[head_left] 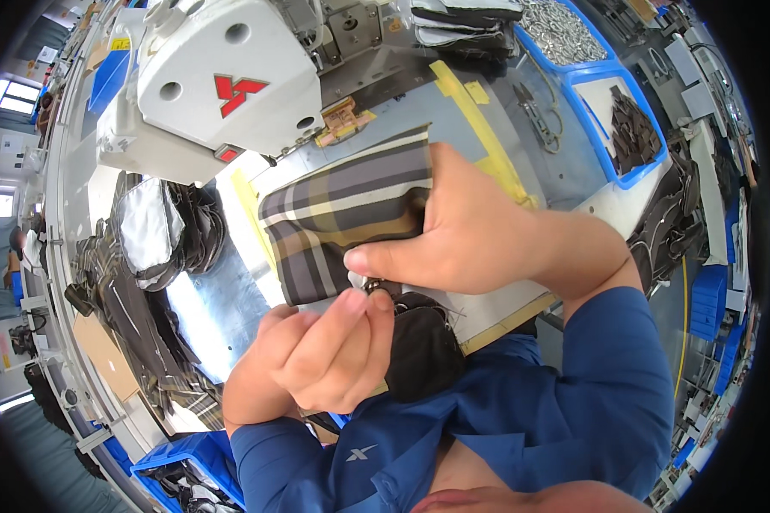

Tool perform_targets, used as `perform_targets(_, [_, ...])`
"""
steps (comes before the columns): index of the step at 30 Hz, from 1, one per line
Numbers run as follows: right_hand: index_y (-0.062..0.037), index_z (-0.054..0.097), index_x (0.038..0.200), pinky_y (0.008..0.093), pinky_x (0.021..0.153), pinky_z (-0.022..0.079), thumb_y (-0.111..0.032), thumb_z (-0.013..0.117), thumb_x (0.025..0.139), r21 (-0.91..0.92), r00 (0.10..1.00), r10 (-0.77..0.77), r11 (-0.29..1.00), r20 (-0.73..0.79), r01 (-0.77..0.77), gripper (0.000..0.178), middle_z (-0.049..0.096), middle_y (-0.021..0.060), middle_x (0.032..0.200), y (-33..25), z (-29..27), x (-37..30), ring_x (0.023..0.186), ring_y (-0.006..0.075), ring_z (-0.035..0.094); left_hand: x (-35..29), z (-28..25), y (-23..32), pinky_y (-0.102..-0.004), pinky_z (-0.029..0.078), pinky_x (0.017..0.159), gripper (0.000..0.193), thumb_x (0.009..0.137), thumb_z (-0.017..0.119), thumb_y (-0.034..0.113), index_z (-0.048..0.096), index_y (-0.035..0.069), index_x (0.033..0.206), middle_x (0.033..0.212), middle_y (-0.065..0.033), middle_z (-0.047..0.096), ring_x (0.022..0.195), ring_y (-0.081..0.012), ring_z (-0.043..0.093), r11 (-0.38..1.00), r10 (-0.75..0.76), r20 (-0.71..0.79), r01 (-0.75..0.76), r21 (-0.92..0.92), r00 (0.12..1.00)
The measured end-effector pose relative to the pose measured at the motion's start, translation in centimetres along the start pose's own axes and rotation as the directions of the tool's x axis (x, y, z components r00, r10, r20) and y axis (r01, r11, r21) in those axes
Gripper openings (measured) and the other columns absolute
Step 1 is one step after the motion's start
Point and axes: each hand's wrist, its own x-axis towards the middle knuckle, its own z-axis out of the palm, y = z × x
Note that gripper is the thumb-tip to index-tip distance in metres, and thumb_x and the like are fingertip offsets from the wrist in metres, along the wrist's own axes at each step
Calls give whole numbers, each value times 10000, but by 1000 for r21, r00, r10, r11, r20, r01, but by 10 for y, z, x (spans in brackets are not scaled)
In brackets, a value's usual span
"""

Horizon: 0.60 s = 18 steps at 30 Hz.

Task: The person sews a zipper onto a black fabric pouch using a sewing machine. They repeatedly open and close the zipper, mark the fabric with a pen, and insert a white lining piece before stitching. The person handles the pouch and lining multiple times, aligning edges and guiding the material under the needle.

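Observation:
In front of my chest, a striped plaid fabric piece [342,205] in grey, black, white and tan is held up over the table. My right hand [475,227] grips its right side, fingers behind and thumb pressed on the lower front edge. Close below that thumb, my left hand [334,350] is closed in a pinch on a small metal piece [371,285] at the fabric's lower edge. Fingertips hide most of it, so its exact kind does not show. Black cloth [423,346] hangs just beneath the two hands.
A white sewing machine head [222,85] stands at the far left. Stacked dark fabric pieces [175,231] lie left of the work. Thread snips [535,115] rest at right, beside a blue tray [616,175] of small metal parts and brown strips. Yellow tape [475,120] marks the table.

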Motion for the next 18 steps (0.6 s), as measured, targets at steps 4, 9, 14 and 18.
perform_targets(4, [0, 578, 1352, 334, 948, 518, -70, 817, 859, -9, 995, 99, 995, 31, -99, 552, 716, 114, 1142, -4, -1, 2, 1034, 151, 651, -1, 5, -1, -320, 465, 648, 222, 714, 751, -78, 751, -26, 930, 868, -65, 573, 934, -252, 713, 990, -49, -38, 44, -132, 998])
perform_targets(9, [-24, 495, 1447, 312, 851, 514, -12, 763, 848, 15, 999, 43, 999, -9, -42, 656, 728, 84, 1033, -23, -13, -8, 859, 121, 642, 3, -9, -9, -332, 469, 615, 246, 733, 747, -131, 725, -66, 969, 897, -92, 557, 920, -279, 723, 980, -139, 27, 142, -140, 990])
perform_targets(14, [-47, 681, 1234, 308, 736, 515, 28, 783, 759, -294, 966, -255, 920, 49, 258, 492, 718, 62, 852, -25, -19, -9, 745, 167, 636, 9, -20, -7, -336, 468, 602, 285, 728, 744, -150, 712, -65, 999, 927, -106, 575, 928, -285, 726, 955, -233, 61, 240, -176, 971])
perform_targets(18, [-73, 754, 1006, 338, 668, 516, 9, 834, 669, -589, 849, -523, 663, 77, 462, 356, 706, 103, 943, -11, -12, -9, 778, 230, 648, 5, -19, -5, -338, 466, 609, 289, 723, 741, -147, 715, -34, 987, 932, -87, 559, 928, -281, 732, 947, -201, 3, 195, -255, 980])
